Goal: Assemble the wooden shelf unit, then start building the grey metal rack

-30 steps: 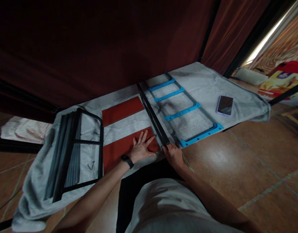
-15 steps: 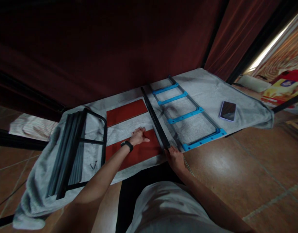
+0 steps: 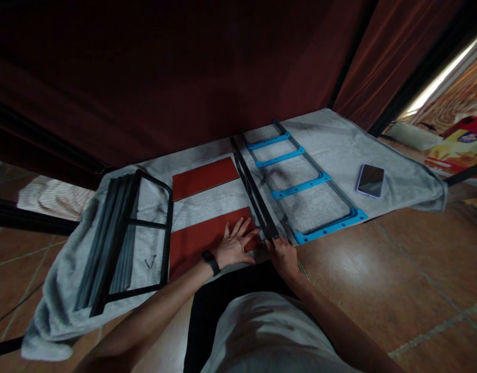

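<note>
My left hand (image 3: 236, 244) lies over the near red-brown board (image 3: 199, 241), fingers spread, with a dark watch on the wrist. The near end of a long black bar (image 3: 257, 199) is in my right hand (image 3: 283, 255), its fingers closed round it. That bar runs away from me between the boards and a frame with blue crosspieces (image 3: 300, 185). A second red-brown board (image 3: 205, 178) lies farther back. To the left, a black metal frame (image 3: 147, 224) rests beside a bundle of dark grey tubes (image 3: 102, 243).
Everything lies on a grey blanket (image 3: 350, 134). A phone (image 3: 370, 181) rests on its right side. Dark red curtains (image 3: 184, 77) hang behind. A small dark V-shaped piece (image 3: 149, 262) lies inside the black frame. Tiled floor (image 3: 378, 280) shows at the right.
My left hand has moved right and toward me across the near board, and its fingers have spread. The black bar has turned, showing a gap along it; my right hand stays on its end.
</note>
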`<state>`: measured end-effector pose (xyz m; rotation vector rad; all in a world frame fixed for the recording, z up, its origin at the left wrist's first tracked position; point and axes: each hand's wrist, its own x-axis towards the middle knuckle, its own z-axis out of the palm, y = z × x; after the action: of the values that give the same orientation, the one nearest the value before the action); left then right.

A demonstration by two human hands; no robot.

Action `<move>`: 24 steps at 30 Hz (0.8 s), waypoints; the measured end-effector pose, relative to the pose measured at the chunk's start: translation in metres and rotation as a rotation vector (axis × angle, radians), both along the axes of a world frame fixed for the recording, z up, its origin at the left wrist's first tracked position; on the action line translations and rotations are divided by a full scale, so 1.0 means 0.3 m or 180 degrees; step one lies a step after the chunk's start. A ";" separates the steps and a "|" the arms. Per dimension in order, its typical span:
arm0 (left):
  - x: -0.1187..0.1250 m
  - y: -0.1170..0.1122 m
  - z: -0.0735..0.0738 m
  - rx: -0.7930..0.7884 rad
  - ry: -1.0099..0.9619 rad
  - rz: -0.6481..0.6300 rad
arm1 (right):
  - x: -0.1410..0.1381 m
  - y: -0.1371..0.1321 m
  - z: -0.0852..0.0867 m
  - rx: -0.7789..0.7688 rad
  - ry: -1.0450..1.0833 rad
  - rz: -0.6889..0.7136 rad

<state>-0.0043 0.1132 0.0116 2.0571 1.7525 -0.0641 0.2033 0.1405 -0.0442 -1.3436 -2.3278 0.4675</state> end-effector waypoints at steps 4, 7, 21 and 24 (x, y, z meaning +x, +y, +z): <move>0.026 -0.007 -0.016 0.0086 0.0017 -0.0222 | 0.003 0.002 -0.005 0.0078 0.0014 -0.0003; 0.020 0.031 -0.003 0.0066 -0.0008 -0.0444 | 0.005 0.004 -0.005 0.0105 0.0047 0.0028; 0.023 0.072 0.061 0.0365 0.0198 -0.0600 | -0.002 -0.001 0.016 0.0071 0.0333 0.0089; 0.026 0.076 0.086 0.0387 0.0219 -0.0642 | -0.008 -0.002 0.021 -0.0084 0.0494 0.0094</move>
<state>0.0036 0.1360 0.0373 2.3406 1.6182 -0.0917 0.2009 0.1400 -0.0378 -1.2398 -2.2243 0.5919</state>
